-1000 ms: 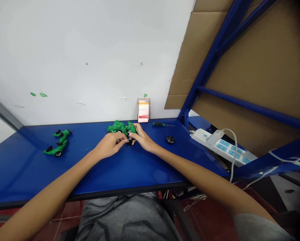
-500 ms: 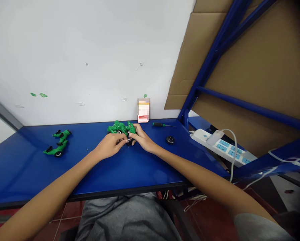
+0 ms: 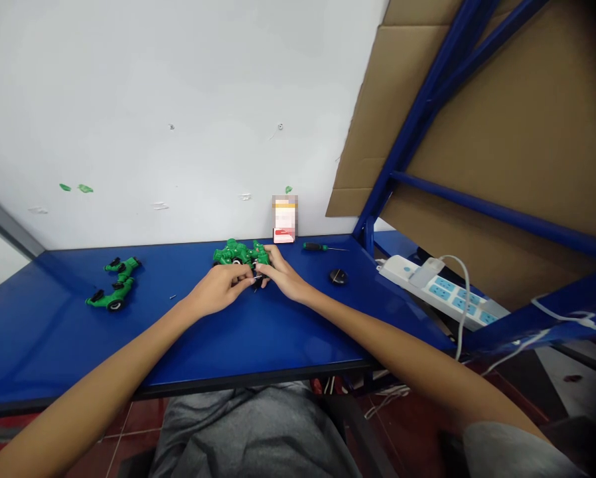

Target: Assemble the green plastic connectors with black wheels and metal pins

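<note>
Green toy (image 3: 235,252) is at the far middle of the tabletop (image 3: 213,352), right between both hands, and honestly almost nothing has changed over the last second. The left hand (image 3: 235,279) is still in a tight pinch, thumb against fingers, on what looks like a slim metal piece (image 3: 257,277), held up at the toy's near right side. The right hand (image 3: 271,269) hasn't budged either: fingers curled around the toy's right end, thumb on the near side, barely open. If the metal bit has turned or slid, it's too small for me to tell. I'd read all that stillness as a fiddly lining-up stage, with the right hand steadying and the left doing the fine stuff. Nothing else has visibly moved: the screwdriver (image 3: 314,247) lies loose to the far right, near a round black object (image 3: 338,276), and a little screw (image 3: 173,297) sits off to the left. Further left there's a second green piece (image 3: 121,292) with a wheel, well apart from the hands, so all the work is on the middle one.
</note>
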Tool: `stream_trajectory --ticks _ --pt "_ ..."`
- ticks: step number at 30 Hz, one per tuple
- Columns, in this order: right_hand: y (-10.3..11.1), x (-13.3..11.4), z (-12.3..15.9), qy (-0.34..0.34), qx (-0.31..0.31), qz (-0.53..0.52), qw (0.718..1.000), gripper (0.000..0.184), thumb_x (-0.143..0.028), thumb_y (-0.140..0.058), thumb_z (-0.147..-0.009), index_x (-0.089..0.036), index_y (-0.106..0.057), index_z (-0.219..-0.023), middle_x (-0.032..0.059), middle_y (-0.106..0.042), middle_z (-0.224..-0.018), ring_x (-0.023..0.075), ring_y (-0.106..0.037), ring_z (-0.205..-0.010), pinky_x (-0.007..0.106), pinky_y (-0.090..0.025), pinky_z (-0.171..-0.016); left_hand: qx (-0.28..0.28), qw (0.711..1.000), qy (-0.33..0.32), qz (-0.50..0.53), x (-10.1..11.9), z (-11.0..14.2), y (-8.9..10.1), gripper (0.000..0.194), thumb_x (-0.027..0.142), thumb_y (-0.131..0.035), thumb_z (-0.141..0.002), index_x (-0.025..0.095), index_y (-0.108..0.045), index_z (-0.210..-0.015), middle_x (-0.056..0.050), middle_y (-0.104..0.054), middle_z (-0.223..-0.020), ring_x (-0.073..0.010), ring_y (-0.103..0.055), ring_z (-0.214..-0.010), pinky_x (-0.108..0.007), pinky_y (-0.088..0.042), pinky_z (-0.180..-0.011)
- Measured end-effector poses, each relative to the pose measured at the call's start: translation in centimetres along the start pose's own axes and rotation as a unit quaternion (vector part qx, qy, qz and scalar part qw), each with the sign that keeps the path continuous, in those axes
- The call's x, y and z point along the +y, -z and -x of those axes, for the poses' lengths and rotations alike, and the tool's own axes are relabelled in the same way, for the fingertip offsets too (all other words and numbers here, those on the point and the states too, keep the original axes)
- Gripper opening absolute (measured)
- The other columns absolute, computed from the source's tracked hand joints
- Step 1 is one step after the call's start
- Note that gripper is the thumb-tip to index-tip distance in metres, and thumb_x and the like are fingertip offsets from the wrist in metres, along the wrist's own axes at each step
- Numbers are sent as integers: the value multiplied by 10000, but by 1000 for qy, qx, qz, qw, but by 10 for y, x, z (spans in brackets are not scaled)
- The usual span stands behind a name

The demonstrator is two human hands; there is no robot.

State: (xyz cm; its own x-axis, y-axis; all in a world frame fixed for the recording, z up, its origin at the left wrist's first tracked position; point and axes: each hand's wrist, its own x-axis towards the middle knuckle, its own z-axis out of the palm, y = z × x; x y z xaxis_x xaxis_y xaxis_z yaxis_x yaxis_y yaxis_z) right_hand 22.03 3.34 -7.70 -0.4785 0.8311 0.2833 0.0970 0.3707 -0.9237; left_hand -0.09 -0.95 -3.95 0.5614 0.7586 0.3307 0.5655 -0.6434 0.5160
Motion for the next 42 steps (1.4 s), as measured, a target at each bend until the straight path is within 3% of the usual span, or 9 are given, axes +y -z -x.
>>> stream_trajectory --ticks 7,14,26,33,42 --pt "0 2 -1 -7 0 4 1000 378 -450 -581 -1014 -269 -415 -1300 11 -603 -1038 190 -680 -865 346 -597 -705 -9 1000 13 -11 1 -1 -1 317 334 -486 -1088 187 -690 -895 -7 -693 -767 -142 -577 -626 -268 -385 -645" --pt "0 0 0 -1 1 -4 1000 361 -439 -581 -1008 -275 -414 -1282 4 -596 -1035 187 -671 -877 335 -596 -691 13 1000 14 15 0 1 -3 68 255 -572 -1008 200 -611 -1006 18 -653 -765 -137 -569 -635 -256 -411 -637" --pt "2 2 -1 -7 3 7 1000 381 -468 -580 -1013 -277 -418 -1301 12 -611 -1040 187 -673 -856 343 -595 -704 -11 999 28 -11 -3 0 -1 338 359 -501 -1080 184 -676 -850 -16 -717 -768 -148 -612 -631 -274 -413 -662" --pt "0 2 -1 -3 1 19 1000 386 -450 -576 -1014 -278 -404 -1315 0 -589 -1015 182 -665 -842 353 -600 -717 5 1000 20 2 -1 1 -3 118 309 -597 -1027 200 -634 -1003 11 -670 -775 -135 -562 -616 -251 -391 -619" --pt "1 0 0 -9 0 14 1000 397 -473 -574 -1015 -275 -406 -1316 12 -606 -1038 189 -673 -856 357 -601 -727 -2 1000 19 -10 0 0 0 241 352 -531 -1070 204 -661 -931 4 -693 -753 -142 -588 -610 -257 -401 -644"
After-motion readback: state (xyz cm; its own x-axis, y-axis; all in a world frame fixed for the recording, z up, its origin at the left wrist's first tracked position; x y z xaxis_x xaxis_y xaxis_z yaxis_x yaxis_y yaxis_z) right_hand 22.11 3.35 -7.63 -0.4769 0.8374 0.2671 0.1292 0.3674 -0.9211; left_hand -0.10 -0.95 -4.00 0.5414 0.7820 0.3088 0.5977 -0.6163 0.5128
